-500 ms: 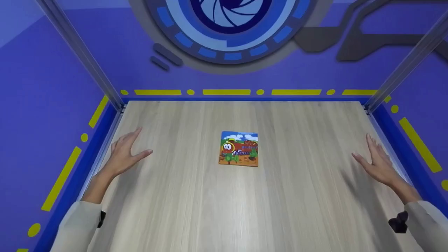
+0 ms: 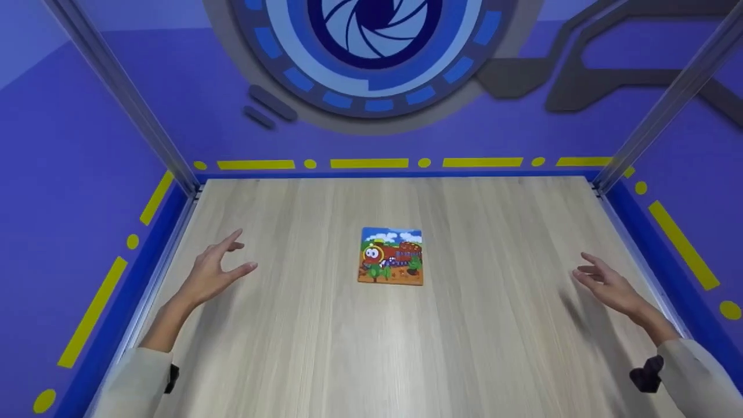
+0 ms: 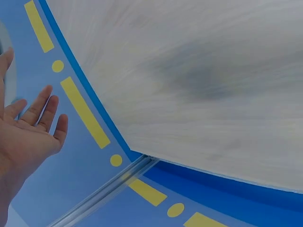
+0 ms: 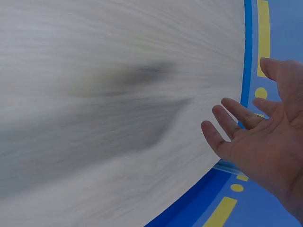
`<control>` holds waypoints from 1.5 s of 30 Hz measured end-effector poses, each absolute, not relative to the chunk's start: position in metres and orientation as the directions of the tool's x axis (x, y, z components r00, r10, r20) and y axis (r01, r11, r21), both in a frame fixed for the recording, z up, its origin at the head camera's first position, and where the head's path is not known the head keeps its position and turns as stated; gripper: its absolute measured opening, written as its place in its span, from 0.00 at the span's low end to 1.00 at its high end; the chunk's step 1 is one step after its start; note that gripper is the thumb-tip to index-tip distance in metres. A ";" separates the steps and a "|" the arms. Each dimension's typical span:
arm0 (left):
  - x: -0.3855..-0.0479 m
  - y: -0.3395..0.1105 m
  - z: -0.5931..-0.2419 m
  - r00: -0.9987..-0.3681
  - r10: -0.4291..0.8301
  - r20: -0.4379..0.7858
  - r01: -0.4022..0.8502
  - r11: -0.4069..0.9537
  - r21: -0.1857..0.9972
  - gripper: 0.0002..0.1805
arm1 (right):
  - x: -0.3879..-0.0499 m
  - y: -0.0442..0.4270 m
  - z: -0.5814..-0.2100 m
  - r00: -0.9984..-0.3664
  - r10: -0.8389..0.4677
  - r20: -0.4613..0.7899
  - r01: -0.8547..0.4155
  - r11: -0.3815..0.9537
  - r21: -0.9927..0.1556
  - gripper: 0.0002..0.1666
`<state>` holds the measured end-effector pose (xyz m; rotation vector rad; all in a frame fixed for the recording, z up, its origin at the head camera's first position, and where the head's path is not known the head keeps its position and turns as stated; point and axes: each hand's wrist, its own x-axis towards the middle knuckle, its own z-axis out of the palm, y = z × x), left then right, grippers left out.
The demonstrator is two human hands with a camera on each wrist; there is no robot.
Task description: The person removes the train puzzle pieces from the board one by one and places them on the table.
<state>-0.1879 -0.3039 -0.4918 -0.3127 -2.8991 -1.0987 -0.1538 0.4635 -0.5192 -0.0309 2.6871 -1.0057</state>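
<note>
A square picture puzzle with a cartoon red train lies flat near the middle of the wooden table. Whether its pieces are separate is too small to tell. Off to its left, my left hand hovers over the table, thumb and fingers spread apart and holding nothing. My right hand hangs in the air far to the right of the picture, also holding nothing. In the right wrist view, the fingers of that hand are loosely bent with the palm showing. Neither hand touches the picture.
Blue-purple panels with yellow dashes enclose the table at the back, left and right. Metal posts stand at the back left corner and back right corner. Shadows of both arms fall on the tabletop.
The head view has tilted slightly, so the scene sits lower. My right hand's fingers have bent inward and point more to the left. The picture has stayed in place on the table.
</note>
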 end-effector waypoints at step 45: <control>-0.208 -0.190 -0.573 -0.920 0.391 0.029 0.256 0.544 0.799 0.38 | -0.182 0.318 -0.564 -0.877 -0.452 -0.165 -0.124 0.543 -0.830 0.27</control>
